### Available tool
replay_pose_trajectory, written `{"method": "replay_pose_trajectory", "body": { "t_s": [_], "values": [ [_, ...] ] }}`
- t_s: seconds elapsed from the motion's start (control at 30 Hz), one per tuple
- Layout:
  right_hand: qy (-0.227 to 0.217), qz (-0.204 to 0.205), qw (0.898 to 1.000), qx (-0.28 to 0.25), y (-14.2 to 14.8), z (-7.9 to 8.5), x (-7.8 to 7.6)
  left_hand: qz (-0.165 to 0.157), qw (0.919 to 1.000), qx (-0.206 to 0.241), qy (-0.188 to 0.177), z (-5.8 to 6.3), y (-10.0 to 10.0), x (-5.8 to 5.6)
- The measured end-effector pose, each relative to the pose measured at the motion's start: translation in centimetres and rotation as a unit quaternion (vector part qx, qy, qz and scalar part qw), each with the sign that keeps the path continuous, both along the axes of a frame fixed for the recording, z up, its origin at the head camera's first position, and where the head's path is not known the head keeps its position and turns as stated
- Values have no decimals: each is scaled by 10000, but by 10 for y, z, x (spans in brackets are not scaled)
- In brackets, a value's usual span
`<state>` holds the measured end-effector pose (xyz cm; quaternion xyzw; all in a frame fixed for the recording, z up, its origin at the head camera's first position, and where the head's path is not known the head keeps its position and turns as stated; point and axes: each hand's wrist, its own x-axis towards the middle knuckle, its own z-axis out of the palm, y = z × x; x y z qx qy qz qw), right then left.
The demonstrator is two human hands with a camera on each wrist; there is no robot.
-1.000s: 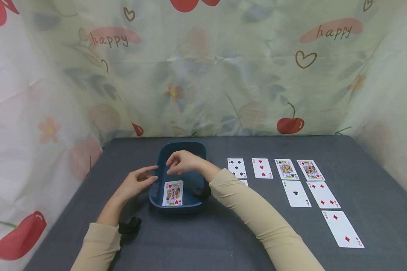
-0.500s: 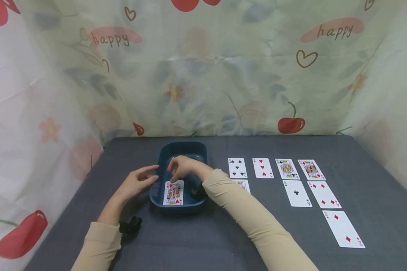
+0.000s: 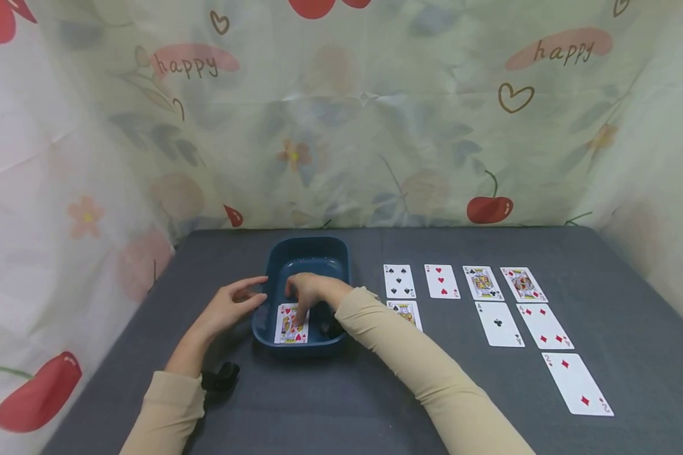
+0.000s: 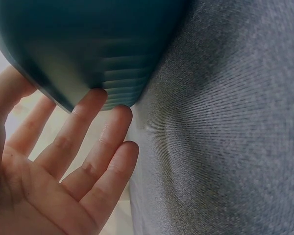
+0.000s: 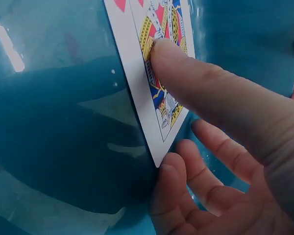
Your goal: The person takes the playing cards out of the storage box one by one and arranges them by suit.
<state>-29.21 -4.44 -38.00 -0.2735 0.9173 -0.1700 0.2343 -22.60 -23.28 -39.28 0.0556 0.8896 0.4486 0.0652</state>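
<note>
A dark blue tray (image 3: 319, 258) lies left of the middle of the table, with a king of hearts (image 3: 283, 332) face up at its near end. My right hand (image 3: 313, 289) reaches inside. In the right wrist view, its thumb (image 5: 206, 81) presses on the face of the king of hearts (image 5: 161, 29), while the index and middle fingertips meet the card's edge near a corner. My left hand (image 3: 227, 308) stands at the tray's left side. Its fingers (image 4: 90, 112), fairly straight, rest against the outer wall in the left wrist view.
To the right lie face-up cards: a five of spades (image 3: 399, 281), three of hearts (image 3: 441, 282), king of clubs (image 3: 483, 283), diamond face card (image 3: 523, 285), ace of clubs (image 3: 499, 325), four of diamonds (image 3: 545, 327) and two of diamonds (image 3: 577, 384). A sleeve partly covers another face card (image 3: 406, 313).
My right hand has moved from above the tray's middle down toward its near end, and the thumb now lies over the king of hearts. The left hand has stayed at the tray's side.
</note>
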Motion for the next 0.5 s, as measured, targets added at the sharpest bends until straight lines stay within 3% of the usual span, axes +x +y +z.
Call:
{"method": "replay_pose_trajectory", "body": {
  "t_s": [0.23,0.5],
  "values": [
    [68,-113,9999,74,-1,-1,-1,-20,10000,24,34,2,0,1],
    [-275,113,9981,-544,4,6,-10,12,10000,-50,29,4,1,2]
  ]
}}
